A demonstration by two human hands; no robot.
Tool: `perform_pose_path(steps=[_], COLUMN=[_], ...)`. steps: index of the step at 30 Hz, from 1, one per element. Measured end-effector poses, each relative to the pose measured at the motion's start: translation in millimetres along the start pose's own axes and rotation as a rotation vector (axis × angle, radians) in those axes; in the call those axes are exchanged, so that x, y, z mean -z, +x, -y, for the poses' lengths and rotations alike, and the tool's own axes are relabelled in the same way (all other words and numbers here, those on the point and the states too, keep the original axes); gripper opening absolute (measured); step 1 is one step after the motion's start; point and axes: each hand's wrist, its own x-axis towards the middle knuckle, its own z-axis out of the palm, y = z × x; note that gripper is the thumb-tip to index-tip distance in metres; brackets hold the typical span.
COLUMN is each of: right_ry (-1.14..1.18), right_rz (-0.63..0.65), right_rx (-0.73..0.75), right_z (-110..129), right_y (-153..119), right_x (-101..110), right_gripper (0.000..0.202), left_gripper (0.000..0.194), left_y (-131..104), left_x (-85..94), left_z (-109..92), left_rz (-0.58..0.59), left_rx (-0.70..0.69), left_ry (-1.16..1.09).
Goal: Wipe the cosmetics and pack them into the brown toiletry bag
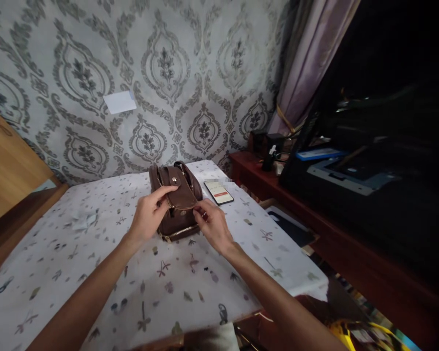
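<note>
A brown bag (181,222) with gold zips lies on the patterned white tablecloth, its front flap (183,194) lifted slightly. A round metal stud shows on the upper flap, and a snap sits on the pocket below. My left hand (149,212) holds the flap's left edge, index finger on top and thumb lower down. At the flap's lower right corner, my right hand (214,222) pinches the edge between thumb and fingers. Just right of the bag, a phone (219,192) lies face up with its screen lit.
Crumpled clear plastic (83,220) lies on the tablecloth (109,273) at left. A wooden panel (14,170) stands on the far left. On the right are a red-brown cabinet (254,170) and a large dark screen (373,146). Patterned wallpaper covers the wall behind.
</note>
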Motion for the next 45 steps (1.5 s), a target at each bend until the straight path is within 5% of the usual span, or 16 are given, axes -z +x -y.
perform_pose_path(steps=[8,18,31,45], right_ry=[0.007,0.539,0.688,0.779], right_rz=[0.109,0.176,0.318,0.356], right_rx=[0.101,-0.158,-0.165,-0.165], right_z=[5,-13,-20,-23], right_y=[14,15,32,31], right_x=[-4,-19,-10,-5], right_gripper=[0.017,0.012,0.016,0.030], left_gripper=[0.038,0.043,0.062,0.041], left_y=[-4,-12,2,-16], left_x=[0.3,9.0,-7.2,-22.0], left_z=[-1,-4,-11,2], left_rz=[0.023,0.094,-0.009,-0.039], left_rx=[0.015,0.040,0.342,0.062], left_ry=[-0.026,0.094,-0.487,0.170])
